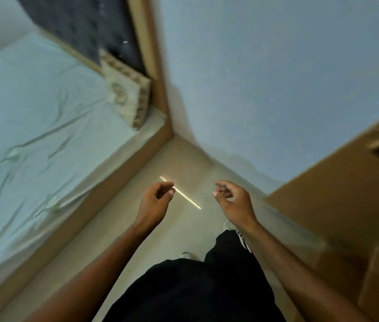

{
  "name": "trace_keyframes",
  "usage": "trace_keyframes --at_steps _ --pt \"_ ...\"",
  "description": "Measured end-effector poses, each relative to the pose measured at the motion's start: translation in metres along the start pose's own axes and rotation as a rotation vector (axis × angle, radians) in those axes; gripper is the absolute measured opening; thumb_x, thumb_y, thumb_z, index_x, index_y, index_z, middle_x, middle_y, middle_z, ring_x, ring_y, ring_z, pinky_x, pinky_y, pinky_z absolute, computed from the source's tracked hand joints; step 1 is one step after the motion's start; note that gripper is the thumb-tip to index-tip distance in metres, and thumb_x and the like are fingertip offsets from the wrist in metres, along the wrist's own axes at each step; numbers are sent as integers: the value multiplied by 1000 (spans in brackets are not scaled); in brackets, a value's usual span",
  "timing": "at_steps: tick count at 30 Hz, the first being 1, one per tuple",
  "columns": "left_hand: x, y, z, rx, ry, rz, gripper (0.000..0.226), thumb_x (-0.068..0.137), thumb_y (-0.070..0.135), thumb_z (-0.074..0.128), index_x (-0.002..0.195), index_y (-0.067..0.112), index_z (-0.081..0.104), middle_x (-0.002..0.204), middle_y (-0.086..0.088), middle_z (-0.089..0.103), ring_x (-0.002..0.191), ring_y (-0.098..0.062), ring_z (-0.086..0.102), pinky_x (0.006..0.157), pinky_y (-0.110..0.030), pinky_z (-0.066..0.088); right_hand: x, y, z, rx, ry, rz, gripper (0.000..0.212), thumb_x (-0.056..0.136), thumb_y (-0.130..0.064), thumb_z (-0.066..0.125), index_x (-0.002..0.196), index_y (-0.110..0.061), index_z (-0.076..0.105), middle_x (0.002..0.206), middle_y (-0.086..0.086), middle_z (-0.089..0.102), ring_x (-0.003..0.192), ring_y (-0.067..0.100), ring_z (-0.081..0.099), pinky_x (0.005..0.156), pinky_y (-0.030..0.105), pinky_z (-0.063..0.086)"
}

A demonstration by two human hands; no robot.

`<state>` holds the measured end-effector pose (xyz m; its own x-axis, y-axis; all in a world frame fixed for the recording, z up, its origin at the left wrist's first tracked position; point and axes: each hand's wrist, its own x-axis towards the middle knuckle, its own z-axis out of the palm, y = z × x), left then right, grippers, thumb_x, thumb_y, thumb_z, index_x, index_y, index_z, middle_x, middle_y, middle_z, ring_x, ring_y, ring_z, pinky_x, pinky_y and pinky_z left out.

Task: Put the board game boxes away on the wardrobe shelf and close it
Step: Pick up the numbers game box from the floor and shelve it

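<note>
Narrow floor strip (pixel 151 219) between bed (pixel 32 140) and wardrobe (pixel 346 205). Left hand (pixel 154 201), right hand (pixel 235 201) loosely curled, holding nothing. No game boxes in view; shelf unseen. Progress can't be judged; probably between trips.

A bed (pixel 28 126) with a wrinkled pale green sheet stood at left, a dark padded headboard (pixel 86 26) and patterned cushion (pixel 125 89) at its far end. Pale blue wall (pixel 276 77) beyond. Beige floor (pixel 183 163) caught a thin light streak (pixel 180 192). Brown wooden furniture (pixel 346 205) stood right.
</note>
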<state>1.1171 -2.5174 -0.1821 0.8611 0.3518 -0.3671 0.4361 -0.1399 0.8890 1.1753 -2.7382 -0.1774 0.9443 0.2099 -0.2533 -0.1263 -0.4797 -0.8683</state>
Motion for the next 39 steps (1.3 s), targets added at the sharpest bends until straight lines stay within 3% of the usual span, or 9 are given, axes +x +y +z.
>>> trace_keyframes --at_steps 5,10,15,19,24,31,39 --pt "-36 -43 -121 -112 341 -118 22 89 8 64 104 23 68 98 3 73 95 -9 69 86 -27 54 19 -74 119 -71 -322 -143 26 88 -17 64 114 -19 67 95 -6 68 85 -2 62 67 3 46" --pt "-77 -84 -209 -244 643 -246 22 90 9 63 110 16 68 98 1 72 91 -7 66 73 -17 48 27 -137 243 -186 -636 -280 27 87 -18 65 113 -21 68 93 -9 69 84 -3 63 69 5 47" --pt "-105 -124 -299 -382 916 -332 22 90 9 63 110 17 68 98 0 73 91 -11 67 77 -22 50 20 -198 377 -278 -921 -424 29 87 -21 65 116 -23 66 95 -11 70 87 3 65 78 21 54" --pt "-129 -143 -358 -491 1078 -385 22 90 11 62 108 21 68 99 2 73 95 -10 68 79 -18 50 2 -241 472 -340 -1103 -541 30 88 -21 65 118 -21 65 96 -7 70 86 -1 63 70 8 48" --pt "-180 -180 -432 -619 1390 -450 21 90 13 63 107 23 69 98 2 72 95 -11 68 80 -19 51 -53 -290 604 -455 -1385 -744 31 90 -22 63 120 -19 63 98 -7 68 87 -2 62 68 11 50" --pt "-266 -247 -503 -764 1757 -556 17 91 15 62 104 25 68 98 1 72 94 -13 68 86 -27 56 -172 -320 761 -586 -1661 -946 29 89 -22 64 118 -18 65 95 -8 67 84 -4 60 64 4 45" --pt "-390 -358 -619 -820 1908 -623 18 88 10 65 93 26 69 92 -5 73 88 -24 68 89 -39 57 -342 -327 923 -598 -1809 -970 27 88 -23 65 115 -22 66 94 -9 67 79 -4 61 64 4 46"
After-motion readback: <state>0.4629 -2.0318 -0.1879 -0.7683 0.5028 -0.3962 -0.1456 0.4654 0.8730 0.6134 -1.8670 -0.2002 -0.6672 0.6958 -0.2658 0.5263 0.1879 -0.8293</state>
